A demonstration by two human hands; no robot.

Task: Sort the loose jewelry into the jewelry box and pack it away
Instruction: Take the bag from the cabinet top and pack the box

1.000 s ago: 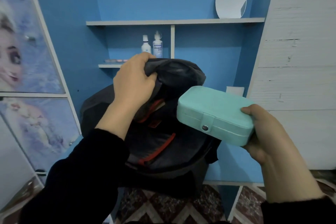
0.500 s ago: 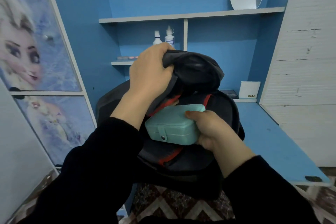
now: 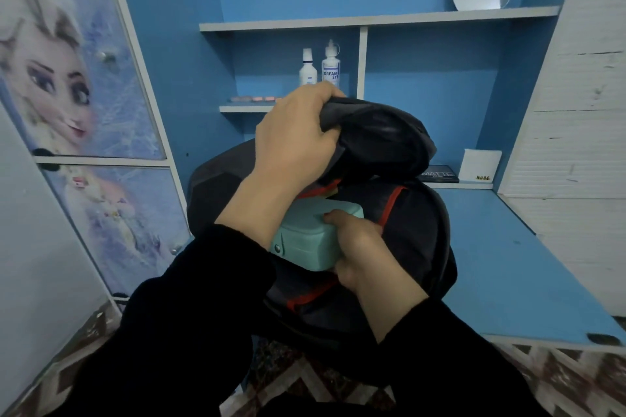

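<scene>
Mint jewelry box [image 3: 311, 240] sits in the mouth of the backpack [image 3: 420, 240], right hand [image 3: 359, 247] gripping its near end; left hand [image 3: 298, 139] clutches the flap [image 3: 379, 135] raised above it.

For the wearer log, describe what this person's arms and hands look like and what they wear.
Both arms wear long, plain black sleeves: left sleeve and right sleeve end near the wrists, with no logos showing. The left hand and right hand are bare: no gloves, rings, watch or bracelet show.
</scene>
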